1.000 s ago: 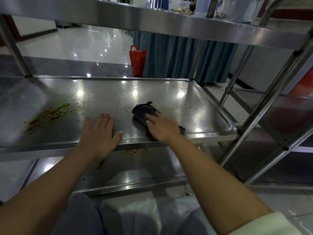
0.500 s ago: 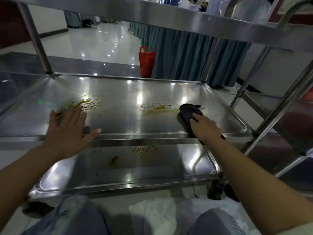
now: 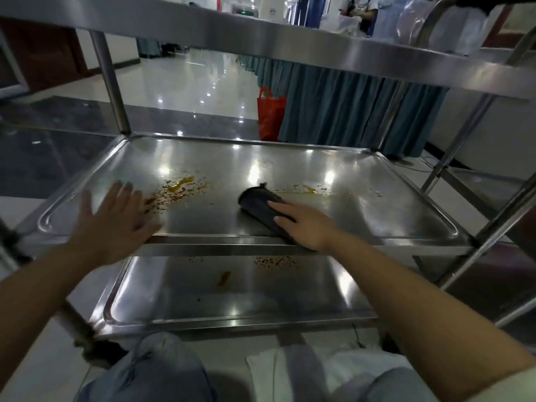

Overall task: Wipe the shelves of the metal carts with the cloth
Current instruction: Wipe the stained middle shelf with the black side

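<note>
**Flat palms on a stained middle shelf**

The right hand lies with fingers straight, pressing the dark cloth flat against the middle shelf near its front rim. An orange smear sits at about 1 o'clock from the cloth. The left hand spreads open-fingered on the shelf at 9 o'clock from the cloth, beside a second orange spill. The lower shelf shows specks too.

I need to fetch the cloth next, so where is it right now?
In the head view the dark cloth lies on the middle shelf, right of centre near its front edge, under the right hand, left of an orange smear.
</note>
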`<state>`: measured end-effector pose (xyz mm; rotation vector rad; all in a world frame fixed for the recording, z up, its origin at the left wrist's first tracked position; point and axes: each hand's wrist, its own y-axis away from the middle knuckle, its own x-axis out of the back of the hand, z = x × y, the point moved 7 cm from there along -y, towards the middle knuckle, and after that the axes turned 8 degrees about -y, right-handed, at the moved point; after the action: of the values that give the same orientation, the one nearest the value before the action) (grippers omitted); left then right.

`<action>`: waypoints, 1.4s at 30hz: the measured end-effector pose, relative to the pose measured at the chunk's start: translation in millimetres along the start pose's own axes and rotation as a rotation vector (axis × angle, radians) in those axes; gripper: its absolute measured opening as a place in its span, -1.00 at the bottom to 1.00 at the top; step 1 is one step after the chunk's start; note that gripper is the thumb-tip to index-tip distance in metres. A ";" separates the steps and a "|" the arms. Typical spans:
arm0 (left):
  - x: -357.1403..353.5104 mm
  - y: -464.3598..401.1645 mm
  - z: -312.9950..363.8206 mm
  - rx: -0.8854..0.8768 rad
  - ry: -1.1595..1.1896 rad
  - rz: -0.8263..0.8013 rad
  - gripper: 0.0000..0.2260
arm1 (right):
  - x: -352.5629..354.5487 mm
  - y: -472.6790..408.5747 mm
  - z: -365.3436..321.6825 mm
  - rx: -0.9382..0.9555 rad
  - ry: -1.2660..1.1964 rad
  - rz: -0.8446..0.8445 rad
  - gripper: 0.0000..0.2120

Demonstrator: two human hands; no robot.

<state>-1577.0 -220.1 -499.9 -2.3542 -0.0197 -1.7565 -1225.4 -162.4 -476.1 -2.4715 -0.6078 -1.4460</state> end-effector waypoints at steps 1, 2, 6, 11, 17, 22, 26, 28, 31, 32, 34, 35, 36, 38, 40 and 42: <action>-6.9 2.3 -18.3 0.034 -0.003 -0.020 0.04 | 4.7 3.3 9.1 -0.019 -0.029 0.008 -0.57; -11.4 5.2 -32.3 0.060 0.013 -0.032 0.04 | 7.0 4.2 15.2 -0.039 -0.056 0.003 -0.58; -18.7 16.0 -44.4 0.084 0.031 0.009 0.03 | -2.9 -5.8 0.9 -0.030 -0.031 -0.028 -0.55; -20.4 30.7 -43.8 0.135 0.038 0.025 0.01 | -53.5 -33.2 -76.9 0.148 0.055 -0.134 -0.55; -13.8 40.5 -46.3 0.234 0.108 0.046 -0.19 | -120.8 -86.0 -191.0 0.395 0.142 -0.200 -0.58; -8.9 46.6 -48.7 0.338 0.146 0.066 -0.24 | -120.8 -86.4 -194.1 0.470 0.183 -0.205 -0.58; -10.6 47.7 -47.2 0.361 0.179 0.072 -0.23 | -102.7 -66.1 -158.0 0.432 0.167 -0.165 -0.59; -10.5 46.4 -47.9 0.350 0.198 0.086 -0.24 | -109.4 -73.2 -168.1 0.389 0.170 -0.139 -0.59; -10.4 47.0 -50.7 0.355 0.236 0.125 -0.29 | -135.7 -107.9 -217.6 0.379 0.202 -0.106 -0.59; -12.0 47.0 -50.9 0.354 0.248 0.123 -0.30 | -144.1 -120.0 -235.0 0.381 0.206 -0.107 -0.58; -15.4 45.9 -52.6 0.351 0.263 0.106 -0.28 | -155.7 -138.8 -257.2 0.390 0.203 -0.113 -0.58; -16.6 45.3 -54.1 0.350 0.263 0.099 -0.27 | -158.8 -143.6 -260.6 0.400 0.202 -0.117 -0.57; -17.2 44.7 -55.0 0.341 0.259 0.091 -0.26 | -159.4 -145.0 -258.7 0.412 0.196 -0.124 -0.57; -16.8 44.2 -54.2 0.311 0.251 0.073 -0.26 | -151.0 -137.6 -243.7 0.424 0.160 -0.127 -0.58; -15.2 44.9 -53.2 0.299 0.266 0.068 -0.25 | -133.9 -124.1 -215.7 0.390 0.135 -0.104 -0.59; -13.3 47.3 -52.1 0.307 0.282 0.062 -0.24 | -115.2 -108.4 -182.8 0.341 0.139 -0.078 -0.59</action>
<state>-1623.9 -273.8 -505.8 -1.8634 -0.1594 -1.8853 -1466.8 -163.5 -488.3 -2.0894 -0.8505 -1.3936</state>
